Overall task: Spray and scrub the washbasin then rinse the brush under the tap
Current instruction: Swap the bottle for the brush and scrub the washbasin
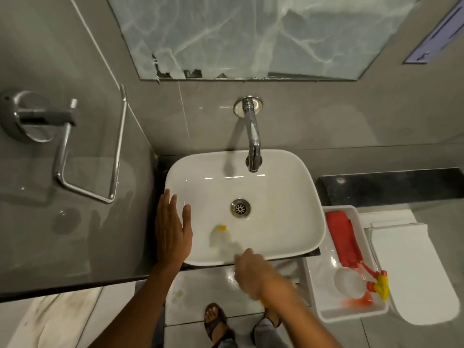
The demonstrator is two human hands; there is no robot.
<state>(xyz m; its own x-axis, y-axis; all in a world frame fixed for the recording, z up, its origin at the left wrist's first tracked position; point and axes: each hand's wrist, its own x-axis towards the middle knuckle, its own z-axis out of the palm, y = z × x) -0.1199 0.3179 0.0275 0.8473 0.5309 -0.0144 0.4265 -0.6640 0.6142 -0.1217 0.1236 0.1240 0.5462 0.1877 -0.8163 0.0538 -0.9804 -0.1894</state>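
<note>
A white rectangular washbasin [288, 197] sits on a dark counter, with a metal drain [240, 208] in its middle. A chrome tap [253, 139] comes out of the wall and ends over the basin's back edge; no water runs from it. My right hand [253, 272] is at the basin's near rim, shut on a white brush [221, 238] with a yellow tip, blurred by motion, its head on the basin's near left floor. My left hand [172, 227] lies flat and open on the basin's left rim.
A white tray [324, 297] to the right holds a red cloth [345, 237] and a clear spray bottle with a yellow-orange trigger [378, 286]. Beyond it is a white toilet lid [414, 272]. A chrome towel rail [88, 172] is on the left wall, a mirror above.
</note>
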